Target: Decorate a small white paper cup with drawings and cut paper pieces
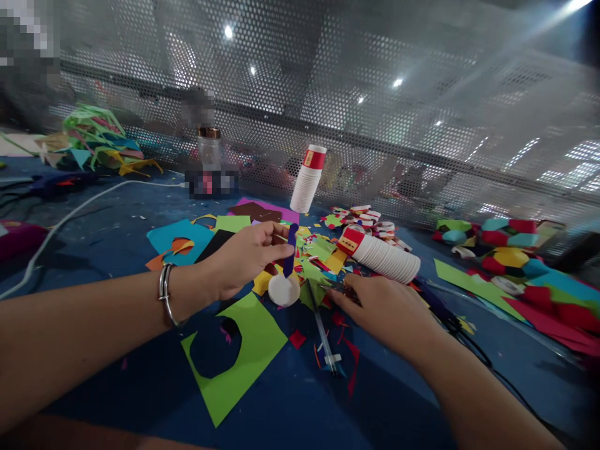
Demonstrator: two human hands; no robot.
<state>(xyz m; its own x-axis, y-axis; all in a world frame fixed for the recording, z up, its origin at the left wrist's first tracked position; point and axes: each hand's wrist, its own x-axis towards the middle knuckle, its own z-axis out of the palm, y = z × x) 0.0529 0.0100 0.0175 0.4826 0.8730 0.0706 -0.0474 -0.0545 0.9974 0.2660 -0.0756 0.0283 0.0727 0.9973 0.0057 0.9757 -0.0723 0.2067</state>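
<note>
Standing near 12 o'clock of the purple paper strip, the upright paper cup stack is nested, white rims down the side, red-printed cup at top; insides not seen. At 3 o'clock, a second, lying paper cup stack is nested likewise, printed end turned toward 9 o'clock. Around 10–11 o'clock, a clear jar is topped by a copper-coloured lid; its contents can't be made out, and pixelation is laid over its surroundings.

The strip is clamped between thumb and fingers of the left hand, held above a white disc at 6 o'clock; whether that is a lid or a cup base can't be told. Scissors are gripped by the right hand at 4 o'clock; handles mostly hidden by fingers, blade spread can't be told.

A clear-barrelled pen is laid at 5 o'clock, among paper scraps. At 7 o'clock, a green paper sheet is seen with a big hole cut through. Cut cup rings are heaped at 2–3 o'clock, partly covered by the lying stack. Both forearms are cut off by the frame.
</note>
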